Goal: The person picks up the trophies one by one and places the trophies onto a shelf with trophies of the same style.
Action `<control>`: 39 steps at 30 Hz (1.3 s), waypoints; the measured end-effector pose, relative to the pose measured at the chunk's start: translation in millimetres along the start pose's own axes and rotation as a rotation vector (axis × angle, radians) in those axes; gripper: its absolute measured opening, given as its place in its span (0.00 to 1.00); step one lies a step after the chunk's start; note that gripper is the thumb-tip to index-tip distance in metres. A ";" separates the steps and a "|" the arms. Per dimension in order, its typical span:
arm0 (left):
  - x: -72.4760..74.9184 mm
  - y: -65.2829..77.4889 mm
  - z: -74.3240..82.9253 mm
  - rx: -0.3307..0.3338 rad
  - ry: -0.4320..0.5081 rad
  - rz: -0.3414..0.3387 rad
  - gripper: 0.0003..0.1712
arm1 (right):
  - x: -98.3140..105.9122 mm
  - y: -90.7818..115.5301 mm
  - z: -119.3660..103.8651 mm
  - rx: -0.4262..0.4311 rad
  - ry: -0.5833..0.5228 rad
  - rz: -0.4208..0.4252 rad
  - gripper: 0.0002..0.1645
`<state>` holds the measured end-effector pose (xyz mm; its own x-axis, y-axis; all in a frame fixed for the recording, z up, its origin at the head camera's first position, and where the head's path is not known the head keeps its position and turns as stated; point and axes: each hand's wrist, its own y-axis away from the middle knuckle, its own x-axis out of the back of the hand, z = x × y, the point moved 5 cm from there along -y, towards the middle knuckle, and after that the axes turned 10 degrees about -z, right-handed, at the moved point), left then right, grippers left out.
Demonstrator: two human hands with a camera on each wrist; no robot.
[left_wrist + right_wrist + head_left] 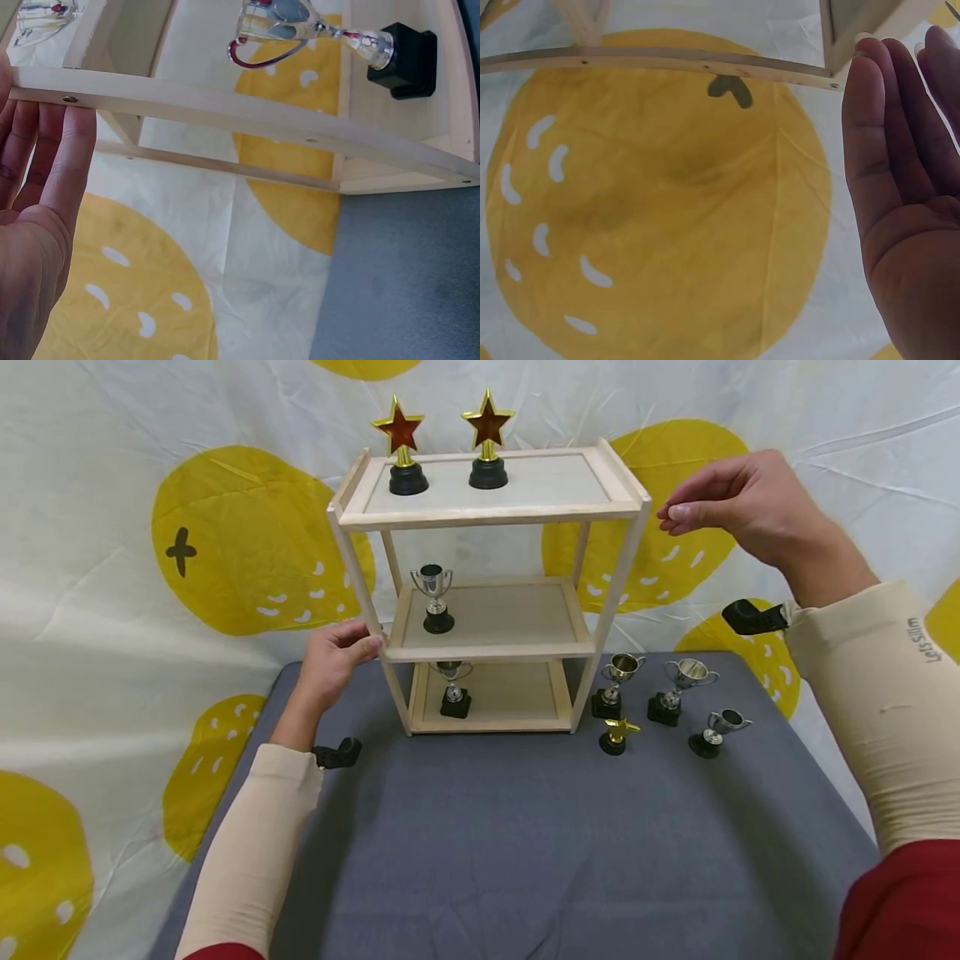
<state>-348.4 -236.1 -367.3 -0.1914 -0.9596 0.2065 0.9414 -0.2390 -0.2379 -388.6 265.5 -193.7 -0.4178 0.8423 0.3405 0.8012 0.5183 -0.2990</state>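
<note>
A pale wooden three-tier shelf (495, 515) stands at the back of the table. My left hand (327, 664) holds its left front post at the middle tier; the left wrist view shows the fingers (69, 157) against the post. My right hand (757, 510) is in the air just right of the top tier, fingers extended and holding nothing. On the top tier stand two star trophies, one left (408, 479) and one nearer the middle (488, 474). A silver cup trophy (438, 621) occupies the middle tier's left side, and another cup trophy (455, 702) the bottom tier.
Right of the shelf, on the grey-covered table (480, 843), stand a gold cup trophy (622, 668), a larger silver cup trophy (688, 673), a small silver cup trophy (725, 722) and a small gold star trophy (613, 743). Behind hangs a white cloth (247, 410) with yellow shapes.
</note>
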 end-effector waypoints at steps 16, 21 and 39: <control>-1.1 0.8 1.0 0.012 0.015 -0.002 0.18 | -11.1 11.3 16.5 -0.018 0.005 -0.006 0.07; -1.2 0.7 1.2 0.012 0.015 -0.003 0.17 | -12.5 13.8 19.4 -0.004 -0.023 -0.016 0.07; -1.0 0.1 -0.2 0.001 0.023 -0.002 0.14 | -17.8 24.6 34.4 -0.004 -0.082 -0.039 0.06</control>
<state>-348.2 -235.2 -367.7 -0.1997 -0.9623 0.1846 0.9414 -0.2407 -0.2363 -376.3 268.4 -237.7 -0.4820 0.8309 0.2779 0.7855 0.5503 -0.2829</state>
